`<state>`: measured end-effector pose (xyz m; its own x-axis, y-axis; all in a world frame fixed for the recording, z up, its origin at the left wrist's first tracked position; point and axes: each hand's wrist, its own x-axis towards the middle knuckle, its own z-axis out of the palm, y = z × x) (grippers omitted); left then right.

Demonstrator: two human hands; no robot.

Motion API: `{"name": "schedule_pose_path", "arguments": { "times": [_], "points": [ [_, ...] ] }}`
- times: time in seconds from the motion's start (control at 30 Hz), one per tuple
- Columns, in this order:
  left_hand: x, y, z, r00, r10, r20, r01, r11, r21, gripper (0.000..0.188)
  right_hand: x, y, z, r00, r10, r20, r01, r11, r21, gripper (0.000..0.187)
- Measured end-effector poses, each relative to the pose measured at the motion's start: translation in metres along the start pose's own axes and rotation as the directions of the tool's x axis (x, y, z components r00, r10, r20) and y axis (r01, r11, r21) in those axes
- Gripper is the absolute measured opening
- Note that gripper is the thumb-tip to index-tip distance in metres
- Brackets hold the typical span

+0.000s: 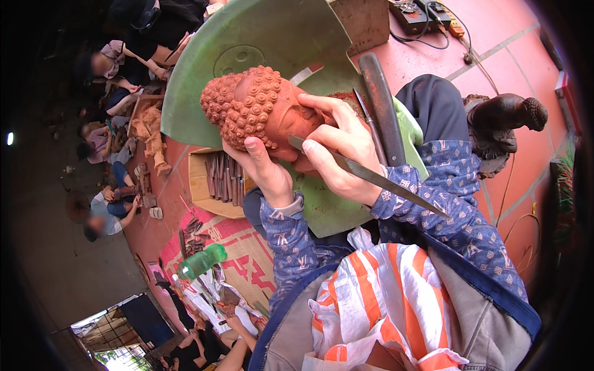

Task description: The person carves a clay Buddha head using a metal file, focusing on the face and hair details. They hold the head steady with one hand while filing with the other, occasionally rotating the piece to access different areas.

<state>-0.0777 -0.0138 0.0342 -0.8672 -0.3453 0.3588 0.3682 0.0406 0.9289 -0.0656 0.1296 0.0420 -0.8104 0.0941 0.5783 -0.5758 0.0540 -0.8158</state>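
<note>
A reddish-brown carved Buddha head (247,105) with knobbed curls lies tilted, its crown toward the left. My left hand (266,170) supports it from below, fingers wrapped under the neck side and partly hidden. In my right hand (346,145) is a long flat metal file (383,182), its blunt end at the carved face and its narrow end pointing back over my forearm. The right index finger rests on the face. Under the carving spreads a green plastic surface (334,210) with reddish dust, where a dark-handled tool (382,105) and a thin pointed tool (365,114) lie to the right.
An open box of chisels (224,179) stands at the left on red tiles. Below it, a green bottle (203,261) lies on cardboard (247,260) beside more tools. A dark carved figure (504,123) is at the right, near cables and a power box (417,15). Other people sit along the left.
</note>
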Motion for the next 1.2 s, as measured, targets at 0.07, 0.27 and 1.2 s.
{"name": "schedule_pose_path", "arguments": {
  "times": [0.07,0.27,1.2],
  "points": [
    [0.0,0.002,0.001,1.0,-0.009,0.007,0.01,0.999,-0.033,0.082,0.0,0.0,0.004,1.0,0.023,-0.002,-0.023,1.0,0.012,0.011],
    [-0.001,0.006,0.009,1.0,-0.017,0.008,0.017,0.999,-0.05,0.085,0.002,0.0,0.012,0.999,0.027,-0.042,-0.028,0.999,-0.023,0.012],
    [-0.002,-0.001,0.004,0.999,0.019,-0.036,-0.018,0.999,0.037,0.077,0.008,0.0,0.0,1.0,0.007,-0.016,-0.008,0.999,-0.033,0.011]
  ]
}}
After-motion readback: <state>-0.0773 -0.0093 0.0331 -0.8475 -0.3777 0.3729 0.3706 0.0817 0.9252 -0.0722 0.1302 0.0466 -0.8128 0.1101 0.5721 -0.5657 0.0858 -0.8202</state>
